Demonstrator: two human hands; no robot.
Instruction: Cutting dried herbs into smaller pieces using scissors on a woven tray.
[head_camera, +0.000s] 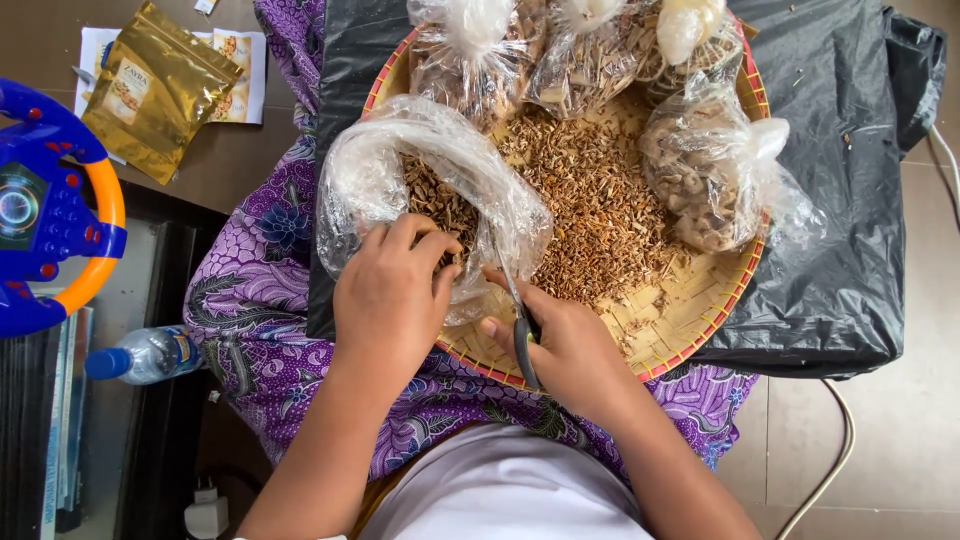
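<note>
Far left: blue toy steering wheel (45, 205) with orange rim, sitting on a dark surface; below it a clear plastic water bottle (145, 354) with blue cap, lying on its side; above, a gold foil pouch (160, 88) lying on top of a printed sheet (240, 75); small white plug (207, 512) at bottom edge.

Centre-left: purple patterned cloth (250, 300) over the person's lap; black plastic sheet (850, 200) spread on top of it; round woven bamboo tray (690, 310) with red-trimmed rim resting on that sheet.

Left hand (390, 300): fingers curled, pinching the open mouth of a clear plastic bag (400, 165); bag lies on the tray's left side, partly filled with brown dried chips; fingertips reach inside the opening, touching the contents.

Right hand (565, 345): closed around the handles of grey scissors (520, 320); blades point up toward the bag's edge, just beside the left fingertips; can't tell whether blades are open or closed.

Tray centre: loose pile of dried brown herb pieces (600, 200), bare weave showing at lower right.

Top and right of tray: several tied clear bags (580, 55) of the same dried material along the far rim; one more filled bag (705, 180) on the right side, touching the pile.

Far right: white cable (835, 450) running across the tan floor, well apart from the tray.
</note>
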